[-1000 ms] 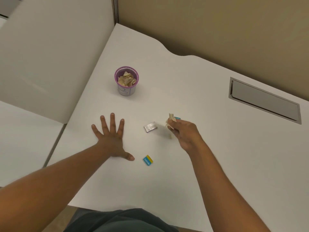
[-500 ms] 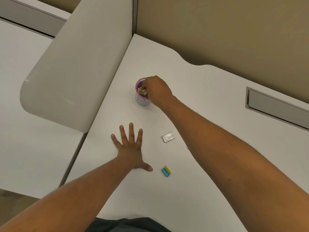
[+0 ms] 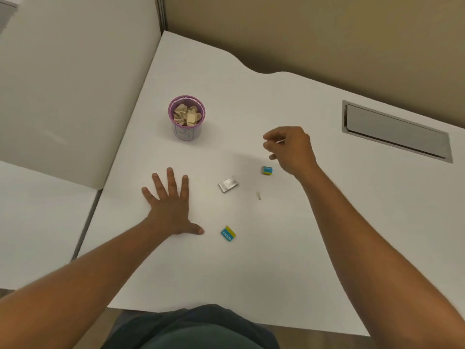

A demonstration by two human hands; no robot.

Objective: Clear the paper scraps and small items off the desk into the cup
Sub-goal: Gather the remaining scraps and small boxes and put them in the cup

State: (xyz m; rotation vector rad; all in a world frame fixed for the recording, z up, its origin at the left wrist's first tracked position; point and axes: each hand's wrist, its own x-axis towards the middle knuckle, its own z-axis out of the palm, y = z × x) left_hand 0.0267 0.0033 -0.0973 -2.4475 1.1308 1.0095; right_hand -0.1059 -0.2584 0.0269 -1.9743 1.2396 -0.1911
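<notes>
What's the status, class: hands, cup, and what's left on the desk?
Left hand flat, open. Right hand hovering, apparently empty. Cup upright, holding paper scraps. Three small items and a sliver remain; nothing in the way.

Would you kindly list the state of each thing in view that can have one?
Cup: upright, holding paper scraps.
Silver piece: flat on the desk.
Blue-yellow item: flat on desk.
Small blue box: on desk, beside right hand.
Left hand: flat, fingers spread.
Right hand: raised, loosely curled, grip unclear.
Desk hatch: closed.

soft even light, blurred right hand [image 3: 292, 149]
</notes>
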